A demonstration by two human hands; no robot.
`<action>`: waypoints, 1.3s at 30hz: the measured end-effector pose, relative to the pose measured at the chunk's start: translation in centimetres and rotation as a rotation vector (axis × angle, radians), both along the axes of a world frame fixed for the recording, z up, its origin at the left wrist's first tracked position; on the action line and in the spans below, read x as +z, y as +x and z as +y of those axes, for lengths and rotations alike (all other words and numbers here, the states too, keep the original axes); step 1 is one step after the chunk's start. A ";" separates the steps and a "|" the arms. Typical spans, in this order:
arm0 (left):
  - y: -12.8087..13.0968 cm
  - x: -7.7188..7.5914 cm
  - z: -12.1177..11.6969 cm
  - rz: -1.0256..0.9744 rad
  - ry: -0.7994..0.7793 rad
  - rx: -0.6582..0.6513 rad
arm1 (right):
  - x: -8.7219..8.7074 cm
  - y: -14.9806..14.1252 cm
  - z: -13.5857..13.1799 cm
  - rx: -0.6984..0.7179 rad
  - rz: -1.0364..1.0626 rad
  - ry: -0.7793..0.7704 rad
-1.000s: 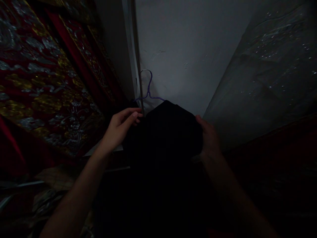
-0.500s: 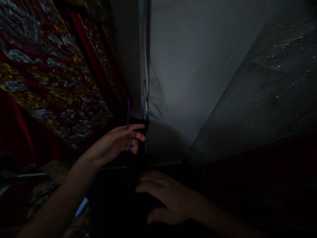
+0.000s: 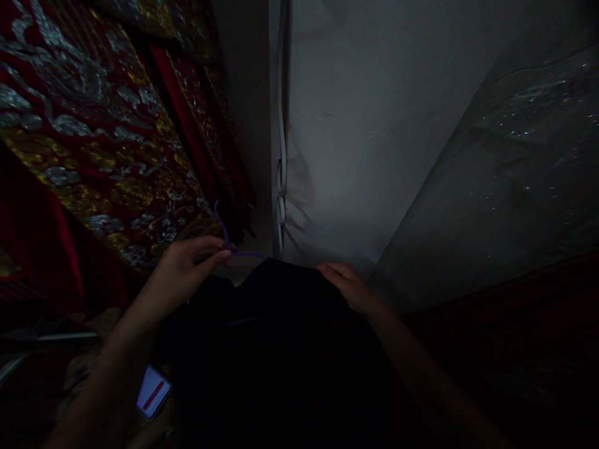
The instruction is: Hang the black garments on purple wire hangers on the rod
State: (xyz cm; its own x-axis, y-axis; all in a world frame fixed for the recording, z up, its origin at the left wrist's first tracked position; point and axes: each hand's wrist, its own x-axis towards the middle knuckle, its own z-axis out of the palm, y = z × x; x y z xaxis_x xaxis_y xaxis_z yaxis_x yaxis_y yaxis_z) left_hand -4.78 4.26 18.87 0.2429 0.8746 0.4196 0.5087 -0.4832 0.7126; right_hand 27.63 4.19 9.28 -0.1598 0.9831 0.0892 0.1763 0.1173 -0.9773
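Pinching the purple hanger (image 3: 250,254) just below its hook, my left hand (image 3: 189,265) has thumb and fingers pressed together with no gap but the wire. The hook rises above these fingertips, and one arm of the hanger runs off to their right into the dark garment (image 3: 281,330). That garment hangs below and between my two hands, so black that its folds are lost. At its shoulder on the right, my right hand (image 3: 349,287) curls its fingers against the fabric's edge; the thumb is hidden, so I cannot tell whether it grips. Well below my left fingers, beside that forearm, a phone (image 3: 153,393) shows a lit screen with a red bar. Up and left of those fingers hangs red cloth (image 3: 116,156) worked in silver and gold. Above the space between my hands, a looped cord (image 3: 282,187) runs along the edge of a grey wall (image 3: 365,156). Up and right of my right fingers spreads a glinting, see-through sheet (image 3: 519,162).
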 end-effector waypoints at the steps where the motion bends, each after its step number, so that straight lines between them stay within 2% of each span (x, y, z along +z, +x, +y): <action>1: 0.4 -0.1 0.5 -0.062 0.051 0.040 | 0.8 0.1 0.3 -0.039 0.070 0.003; 3: 1.3 -0.2 1.0 -0.133 0.210 0.154 | 2.9 0.2 1.3 -0.121 0.188 0.050; 6: 2.5 -0.6 0.9 -0.129 0.585 0.352 | 6.8 0.5 3.9 -0.226 0.326 0.147; 7: 2.8 -0.9 0.7 -0.117 0.689 0.374 | 7.9 0.7 4.8 -0.243 0.364 0.175; 9: 3.5 -1.9 0.2 -0.042 0.759 0.276 | 9.5 1.3 6.4 -0.263 0.421 0.221; 11: 4.3 -3.5 -0.1 0.115 0.603 0.077 | 9.8 2.3 7.1 -0.283 0.453 0.250; 13: 5.0 -5.5 0.1 0.279 0.324 -0.061 | 9.0 3.3 6.8 -0.312 0.460 0.252; 15: 5.7 -7.8 0.5 0.400 0.088 -0.090 | 7.4 4.2 5.7 -0.340 0.457 0.216; 18: 6.3 -11.1 1.1 0.497 -0.087 -0.096 | 5.0 5.0 4.3 -0.374 0.441 0.150; 20: 6.6 -13.0 1.0 0.468 -0.135 -0.107 | 4.0 5.2 4.3 -0.399 0.416 0.156; 22: 6.9 -14.6 0.5 0.375 -0.146 -0.092 | 3.2 5.1 4.8 -0.464 0.350 0.232; 25: 7.7 -16.8 -1.0 0.167 -0.093 -0.035 | 1.6 4.2 5.1 -0.732 0.200 0.475; 27: 8.5 -18.2 -2.1 -0.009 -0.057 0.014 | -0.7 2.3 3.8 -0.912 0.136 0.604; 28: 9.0 -18.8 -2.6 -0.098 -0.061 0.037 | -2.1 1.0 2.7 -0.940 0.129 0.613; 29: 9.5 -19.4 -3.2 -0.180 -0.076 0.056 | -3.8 -0.6 1.3 -0.892 0.149 0.552; 30: 10.1 -19.9 -3.7 -0.252 -0.093 0.067 | -5.5 -2.3 -0.3 -0.781 0.167 0.443; 32: 11.1 -20.7 -4.7 -0.370 -0.114 0.075 | -8.7 -5.6 -3.3 -0.468 0.159 0.210; 33: 11.5 -21.0 -5.1 -0.415 -0.116 0.079 | -9.9 -7.0 -4.5 -0.350 0.159 0.117; 34: 11.7 -21.3 -5.5 -0.452 -0.119 0.091 | -10.8 -8.0 -5.3 -0.305 0.141 0.073; 36: 11.9 -21.7 -6.1 -0.502 -0.143 0.118 | -11.5 -9.1 -6.1 -0.262 0.058 0.048; 39: 11.4 -21.8 -6.2 -0.533 -0.180 0.129 | -10.5 -8.7 -5.9 -0.187 -0.108 0.090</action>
